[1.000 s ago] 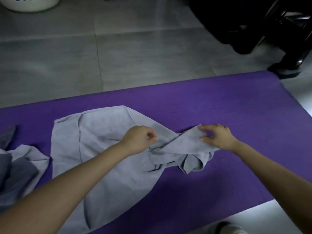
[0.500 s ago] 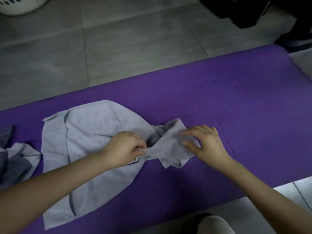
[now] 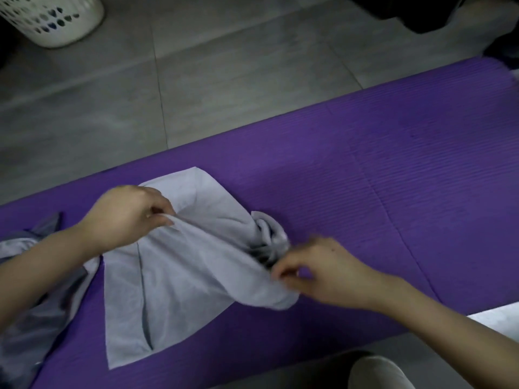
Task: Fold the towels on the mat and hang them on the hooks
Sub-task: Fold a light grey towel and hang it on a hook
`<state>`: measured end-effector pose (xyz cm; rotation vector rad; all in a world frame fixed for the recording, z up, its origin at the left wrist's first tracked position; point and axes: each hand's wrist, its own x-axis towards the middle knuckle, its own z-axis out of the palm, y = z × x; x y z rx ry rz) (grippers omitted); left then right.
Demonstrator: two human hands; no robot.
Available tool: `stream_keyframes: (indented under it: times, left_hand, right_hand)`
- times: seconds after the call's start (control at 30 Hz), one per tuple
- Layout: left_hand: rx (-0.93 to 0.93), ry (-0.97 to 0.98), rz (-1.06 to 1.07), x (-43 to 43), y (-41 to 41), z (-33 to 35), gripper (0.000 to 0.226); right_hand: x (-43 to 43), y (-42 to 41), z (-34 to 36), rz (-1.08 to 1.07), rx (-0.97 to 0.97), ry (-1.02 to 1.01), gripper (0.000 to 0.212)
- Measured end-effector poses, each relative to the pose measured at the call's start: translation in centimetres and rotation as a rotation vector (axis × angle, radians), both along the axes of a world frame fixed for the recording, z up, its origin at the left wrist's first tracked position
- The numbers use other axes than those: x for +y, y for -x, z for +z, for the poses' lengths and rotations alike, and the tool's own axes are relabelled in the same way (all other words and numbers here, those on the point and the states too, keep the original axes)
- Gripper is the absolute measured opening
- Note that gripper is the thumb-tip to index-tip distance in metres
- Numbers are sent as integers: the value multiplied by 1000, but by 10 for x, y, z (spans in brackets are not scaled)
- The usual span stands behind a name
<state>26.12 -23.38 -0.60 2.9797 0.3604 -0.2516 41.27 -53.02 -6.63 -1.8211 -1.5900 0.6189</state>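
A light grey towel [image 3: 179,279] lies rumpled and twisted on the purple mat [image 3: 393,169]. My left hand [image 3: 126,217] pinches a fold of the towel near its upper left part and lifts it slightly. My right hand [image 3: 317,270] pinches the bunched, twisted right end of the same towel just above the mat. A second grey towel [image 3: 31,313] lies crumpled at the mat's left end, partly under my left forearm.
A white perforated laundry basket [image 3: 53,18] stands on the grey tiled floor at the far left. Dark furniture [image 3: 415,12] fills the far right corner. A pale rounded object [image 3: 376,374] shows at the bottom edge near the mat's front side.
My left hand has moved left and up along the towel, and my right hand has dropped to the twisted right end. The towel is stretched between them. The camera has shifted right.
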Motion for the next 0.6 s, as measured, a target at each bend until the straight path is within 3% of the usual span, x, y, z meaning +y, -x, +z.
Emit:
stream_keyframes:
  times: [0.07,0.1,0.2,0.3,0.4,0.5,0.6]
  left_hand:
    - [104,-7,15,14,6,-5,9]
    - [154,-14,4,20,9,-9,11]
    - [255,-6,24,30,17,-15,14]
    - [239,39,57,35,25,-17,15]
    - [225,67,75,37,31,-16,15]
    - [189,139,121,38,37,-14,19]
    - [104,240,214,40,40,-8,21]
  right_hand:
    - [-3,5,1,31,414,155,16]
    - [0,0,-4,-65,478,125,19]
    - [16,-14,-32,-268,126,69,39]
    - [42,-14,-57,-127,-90,117,57]
    - [65,-12,-74,-43,-229,158,52]
    - [71,-14,-75,-114,-353,49,35]
    - [50,-29,-50,-211,-244,3,37]
